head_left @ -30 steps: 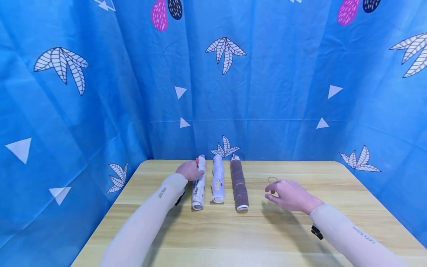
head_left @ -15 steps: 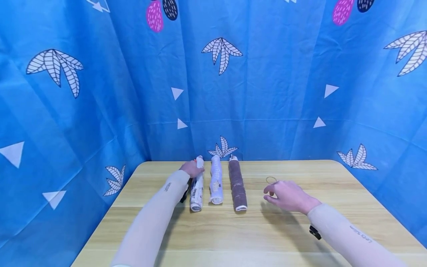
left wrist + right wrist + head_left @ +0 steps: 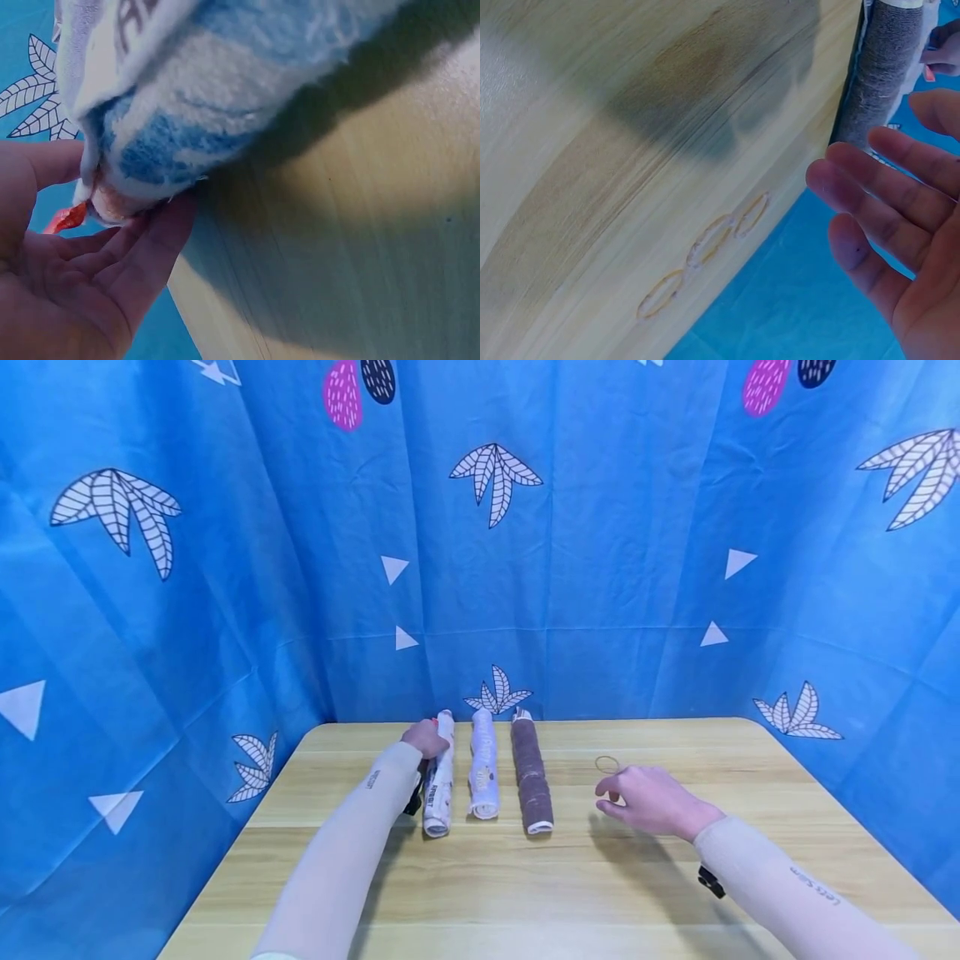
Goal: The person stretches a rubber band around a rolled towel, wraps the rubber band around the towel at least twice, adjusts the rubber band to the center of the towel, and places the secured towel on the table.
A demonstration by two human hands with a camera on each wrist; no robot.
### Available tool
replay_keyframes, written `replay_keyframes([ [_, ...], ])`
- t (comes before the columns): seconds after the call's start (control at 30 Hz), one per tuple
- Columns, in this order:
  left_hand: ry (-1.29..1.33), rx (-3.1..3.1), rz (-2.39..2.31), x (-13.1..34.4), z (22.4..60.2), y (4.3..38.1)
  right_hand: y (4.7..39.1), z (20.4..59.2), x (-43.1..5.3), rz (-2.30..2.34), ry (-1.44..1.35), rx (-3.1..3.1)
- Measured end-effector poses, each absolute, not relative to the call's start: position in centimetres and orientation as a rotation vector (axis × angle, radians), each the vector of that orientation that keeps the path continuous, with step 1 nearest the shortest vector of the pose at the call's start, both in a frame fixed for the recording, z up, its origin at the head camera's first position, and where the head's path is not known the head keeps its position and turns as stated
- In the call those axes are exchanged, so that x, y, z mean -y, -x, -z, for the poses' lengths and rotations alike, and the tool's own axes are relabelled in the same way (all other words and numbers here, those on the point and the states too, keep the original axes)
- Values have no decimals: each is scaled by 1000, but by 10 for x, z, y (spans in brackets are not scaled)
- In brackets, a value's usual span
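Note:
A white rolled towel (image 3: 438, 787) with dark lettering and blue patches lies leftmost on the table. My left hand (image 3: 425, 739) grips its far end; in the left wrist view the thumb is on one side and the fingers (image 3: 161, 232) curl under the other. A red tag (image 3: 69, 217) pokes out at that end. To its right lie a pale lilac rolled towel (image 3: 484, 768) and a dark brown rolled towel (image 3: 532, 774). My right hand (image 3: 651, 800) hovers over the table right of the brown roll, fingers relaxed and holding nothing.
Three thin rubber bands (image 3: 658, 287) lie in a row near the table's far edge, beyond my right hand. A blue patterned curtain (image 3: 622, 568) surrounds the wooden table (image 3: 480, 893) at the back and on both sides.
My left hand has shifted slightly along the white roll's far end and keeps its grip. The rolls and my right hand stay put, while the head view has turned slightly.

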State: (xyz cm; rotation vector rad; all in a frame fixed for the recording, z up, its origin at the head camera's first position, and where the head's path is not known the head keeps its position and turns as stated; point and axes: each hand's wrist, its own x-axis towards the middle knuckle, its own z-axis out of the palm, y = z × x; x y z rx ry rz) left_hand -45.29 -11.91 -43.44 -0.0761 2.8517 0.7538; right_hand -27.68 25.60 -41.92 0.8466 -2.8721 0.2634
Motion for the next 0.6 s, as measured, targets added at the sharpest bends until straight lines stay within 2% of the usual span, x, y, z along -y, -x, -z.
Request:
replay_keyframes([
  [0.27,124,-2791,-940,124,432,450,277,424,-254,-296,-842,2909],
  [0.6,-46,-2858,-1036,122,418,444,278,423,-253,-294,-837,2920],
])
